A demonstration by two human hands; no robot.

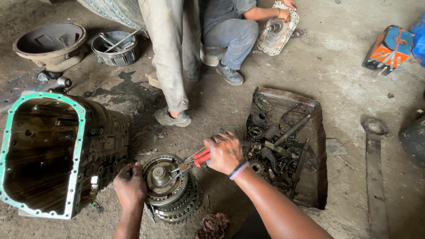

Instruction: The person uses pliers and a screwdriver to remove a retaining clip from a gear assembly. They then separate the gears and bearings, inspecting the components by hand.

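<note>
Steel gear pack [170, 190] looks heavy, rigid, oil-slick; best gripped by its toothed rim; left hand [129, 185] clasps that rim; right hand [224, 152] squeezes red-handled pliers [191, 162] at the hub.

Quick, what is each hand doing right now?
Left hand: closed, pressing on the edge of the gear assembly.
Right hand: closed around the red-handled pliers, whose tips are at the assembly's centre.

- Open gearbox housing [53, 155] with a green gasket rim, left.
- Metal tray [316, 132] of greasy parts, right.
- Round pan [51, 44] and orange case [389, 46] on the floor [345, 75].
</note>
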